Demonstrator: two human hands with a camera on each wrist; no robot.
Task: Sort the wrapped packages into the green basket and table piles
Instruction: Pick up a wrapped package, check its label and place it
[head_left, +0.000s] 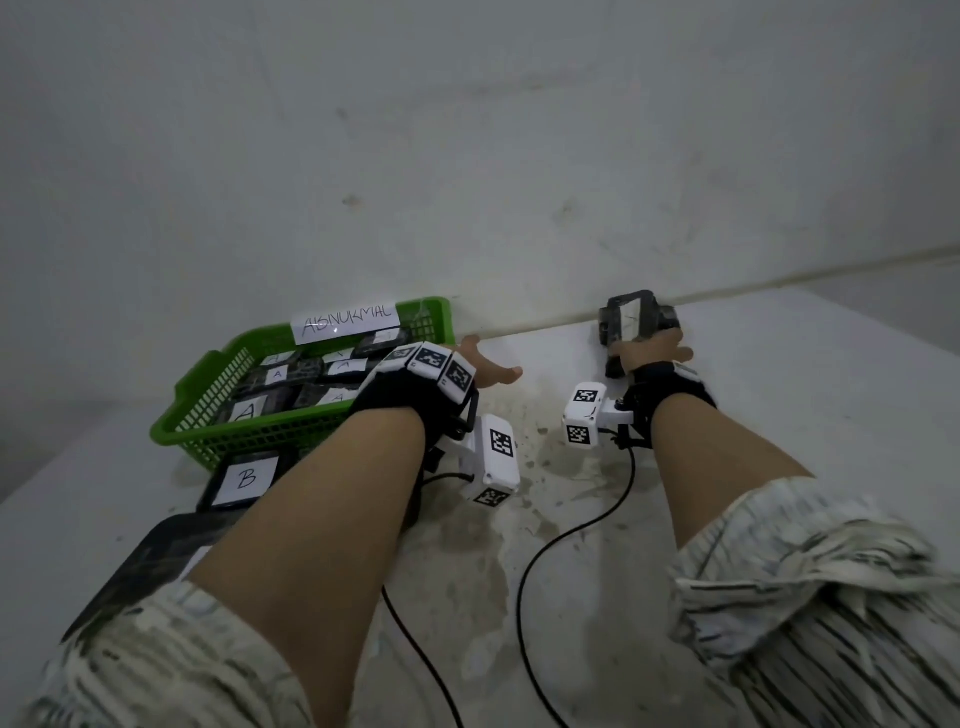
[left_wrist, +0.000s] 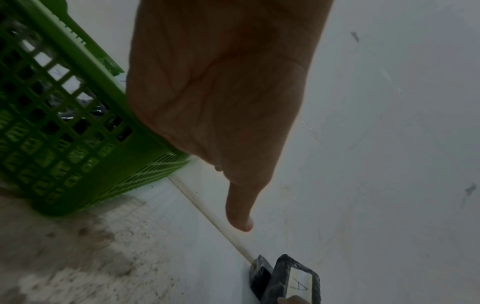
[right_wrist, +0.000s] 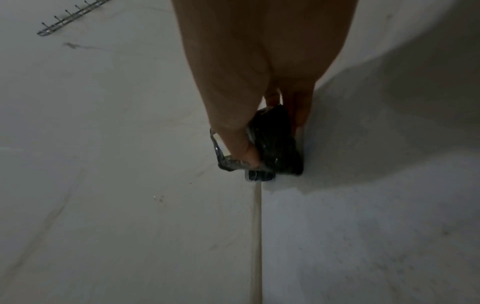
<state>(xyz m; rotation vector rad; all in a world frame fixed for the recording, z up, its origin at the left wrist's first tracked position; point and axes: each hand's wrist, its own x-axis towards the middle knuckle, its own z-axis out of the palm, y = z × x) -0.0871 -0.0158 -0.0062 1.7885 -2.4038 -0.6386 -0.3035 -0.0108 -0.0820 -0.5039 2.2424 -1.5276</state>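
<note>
The left forearm (head_left: 311, 499) hides part of the lower black package (head_left: 150, 561), its label unreadable.

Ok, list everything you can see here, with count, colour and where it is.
basket: one, green, left on the table by the wall, paper sign on its back rim.
packages in basket: several, black with white A labels; exact count unclear.
B package: one, black, white label, on the table in front of the basket.
held package: one, black, clear wrap, A label, by the wall.
table: one, white, stained in the middle.
left hand: open, beside the basket.
right hand: grips the held package.
</note>
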